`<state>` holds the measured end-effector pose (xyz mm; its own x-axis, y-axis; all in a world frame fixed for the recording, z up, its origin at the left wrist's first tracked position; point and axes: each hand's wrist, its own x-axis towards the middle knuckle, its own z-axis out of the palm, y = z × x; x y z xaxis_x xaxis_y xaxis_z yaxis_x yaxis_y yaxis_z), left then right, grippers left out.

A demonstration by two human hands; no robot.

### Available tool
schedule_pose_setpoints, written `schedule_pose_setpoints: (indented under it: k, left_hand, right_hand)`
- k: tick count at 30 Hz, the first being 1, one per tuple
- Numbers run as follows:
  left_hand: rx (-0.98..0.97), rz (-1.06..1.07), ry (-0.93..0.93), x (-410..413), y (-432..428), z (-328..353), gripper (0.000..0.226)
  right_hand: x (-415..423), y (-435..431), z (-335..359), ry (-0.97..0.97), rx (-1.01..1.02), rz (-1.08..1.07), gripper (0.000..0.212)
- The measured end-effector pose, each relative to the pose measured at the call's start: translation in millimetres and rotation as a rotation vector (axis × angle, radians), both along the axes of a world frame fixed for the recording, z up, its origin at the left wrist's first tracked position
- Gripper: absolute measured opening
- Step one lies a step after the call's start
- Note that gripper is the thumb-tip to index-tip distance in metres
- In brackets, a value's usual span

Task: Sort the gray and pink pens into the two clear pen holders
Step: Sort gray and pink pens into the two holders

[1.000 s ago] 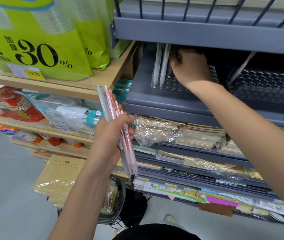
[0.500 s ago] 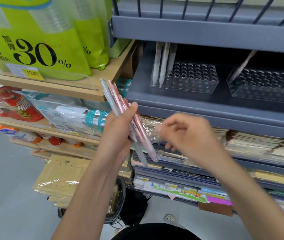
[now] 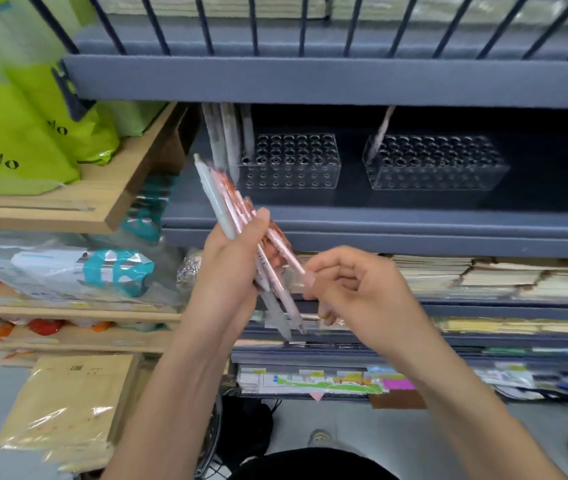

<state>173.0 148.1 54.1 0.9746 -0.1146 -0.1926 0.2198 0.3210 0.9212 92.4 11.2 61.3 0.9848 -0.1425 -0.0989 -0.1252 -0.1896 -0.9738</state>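
Note:
My left hand point(image 3: 227, 271) grips a bundle of gray and pink pens point(image 3: 230, 206), held slanted in front of the gray shelf. My right hand point(image 3: 355, 292) pinches the lower end of one pink pen point(image 3: 289, 254) that sticks out of the bundle. Two clear pen holders stand on the gray shelf behind. The left holder point(image 3: 296, 162) has three gray pens point(image 3: 227, 140) standing at its left end. The right holder point(image 3: 438, 164) has one pink pen point(image 3: 381, 129) leaning at its left end.
The upper gray shelf edge point(image 3: 310, 81) hangs low over both holders. Green packs point(image 3: 16, 133) sit on a wooden shelf to the left. Stacked paper and notebooks point(image 3: 483, 275) fill the shelves below the holders.
My right hand left the left holder, came down to the bundle and took hold of a pink pen's end. The left holder gained a third gray pen. The view moved closer to the shelf.

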Motion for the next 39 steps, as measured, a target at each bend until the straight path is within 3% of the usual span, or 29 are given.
schedule_pose_setpoints:
  k: [11,15,19,23,29,34,39]
  left_hand:
    - [0.019,-0.044,-0.067,-4,-44,3,0.013]
    - [0.027,-0.022,-0.088,-4,-53,2,0.015]
    - [0.054,0.036,-0.095,-6,-60,-1,0.014]
    - [0.047,0.064,-0.096,-8,-63,-2,0.014]
    - [0.034,0.074,-0.116,-10,-68,3,0.014]
    - [0.047,0.006,-0.122,-10,-76,6,0.016]
    - [-0.113,0.095,-0.014,-1,-77,13,0.009]
  right_hand:
    - [-9,-53,-3,0.043,0.315,0.009,0.008]
    - [-6,-68,-4,0.092,0.501,0.036,0.020]
    - [-6,-77,-7,0.075,0.371,0.046,0.026]
    - [-6,-83,-8,0.051,0.310,0.003,0.010]
    - [-4,-92,-4,0.159,0.410,0.153,0.020]
    - [-1,-100,1,0.135,0.232,0.266,0.016]
    - [6,-114,6,0.036,0.074,0.030,0.015]
